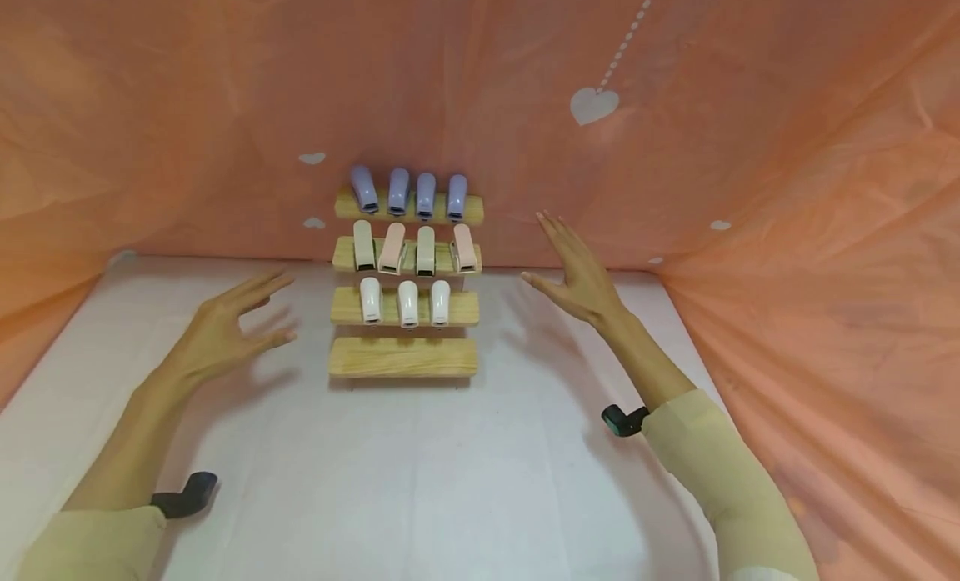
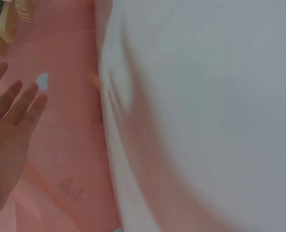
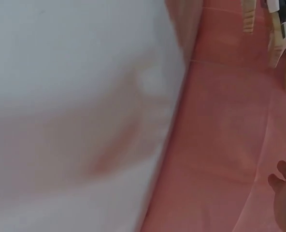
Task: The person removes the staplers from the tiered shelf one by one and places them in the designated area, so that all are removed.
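In the head view a wooden stepped rack stands at the back of the table, holding small staplers. Several purple staplers line its top step. Below them sit two pale green staplers and two pink staplers, alternating. Three white staplers occupy the third step; the lowest step shows bare wood. My left hand hovers left of the rack with fingers extended, touching nothing. To the rack's right, my right hand is raised with fingers spread and holds nothing. Both wrist views catch only the rack's edge.
A white cloth covers the table. Orange-pink sheeting with white hearts hangs behind and along both sides. A dark device sits on the left wrist and another on the right.
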